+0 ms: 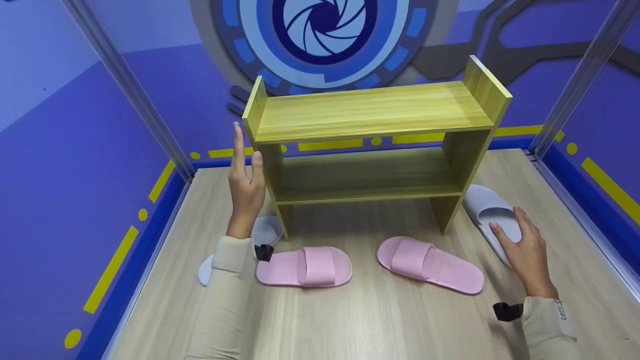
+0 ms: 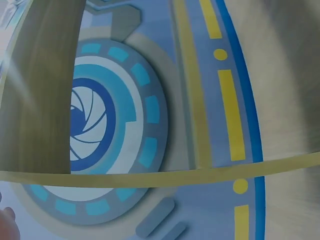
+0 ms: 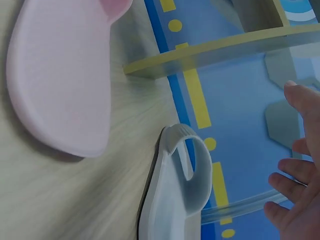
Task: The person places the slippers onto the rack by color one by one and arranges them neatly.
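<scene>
Shelf [image 1: 370, 114] upright (long axis left-to-right)

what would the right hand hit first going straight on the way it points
Most likely the white slipper right of the shelf, though how far the right hand hovers from it is unclear.

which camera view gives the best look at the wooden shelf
The head view: it shows the shelf across its full width, with both tiers visible. The left wrist view shows only cropped sections close up, and the right wrist view catches just a piece of it toward the upper right.
</scene>
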Demonstrator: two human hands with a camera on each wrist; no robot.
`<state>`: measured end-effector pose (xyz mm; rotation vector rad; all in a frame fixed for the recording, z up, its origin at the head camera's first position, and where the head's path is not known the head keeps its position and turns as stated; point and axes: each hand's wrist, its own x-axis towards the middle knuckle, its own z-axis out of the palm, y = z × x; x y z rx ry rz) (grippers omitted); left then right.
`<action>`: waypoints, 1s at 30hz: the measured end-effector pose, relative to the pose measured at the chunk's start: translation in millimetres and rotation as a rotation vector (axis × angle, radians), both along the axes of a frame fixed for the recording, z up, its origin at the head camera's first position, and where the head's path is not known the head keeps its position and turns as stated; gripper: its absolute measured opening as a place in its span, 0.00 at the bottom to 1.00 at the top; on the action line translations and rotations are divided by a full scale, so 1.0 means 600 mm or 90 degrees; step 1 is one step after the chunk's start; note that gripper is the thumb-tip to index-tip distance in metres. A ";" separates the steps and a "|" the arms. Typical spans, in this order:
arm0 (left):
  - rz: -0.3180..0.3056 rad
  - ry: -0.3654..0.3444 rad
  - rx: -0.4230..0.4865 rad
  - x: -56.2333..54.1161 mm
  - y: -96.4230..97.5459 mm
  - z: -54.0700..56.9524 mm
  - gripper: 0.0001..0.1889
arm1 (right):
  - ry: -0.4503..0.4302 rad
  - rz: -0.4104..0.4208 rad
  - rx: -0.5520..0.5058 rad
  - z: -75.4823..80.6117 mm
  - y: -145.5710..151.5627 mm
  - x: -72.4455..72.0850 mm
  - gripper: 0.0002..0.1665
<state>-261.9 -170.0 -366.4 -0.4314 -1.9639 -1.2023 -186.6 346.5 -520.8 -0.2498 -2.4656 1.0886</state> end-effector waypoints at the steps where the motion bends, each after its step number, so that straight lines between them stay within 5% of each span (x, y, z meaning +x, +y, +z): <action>1: -0.003 -0.007 0.010 -0.002 -0.002 0.004 0.30 | -0.002 0.002 0.000 -0.002 0.002 0.000 0.43; 12: -0.042 -0.047 0.058 -0.022 -0.015 0.035 0.28 | -0.062 0.054 0.003 -0.024 0.025 -0.004 0.50; 20: -0.057 -0.019 0.043 -0.031 -0.014 0.049 0.25 | -0.066 0.071 0.027 -0.048 0.047 -0.016 0.56; 30: -0.070 -0.037 0.074 -0.038 -0.010 0.062 0.24 | -0.130 0.073 0.032 -0.069 0.063 -0.022 0.61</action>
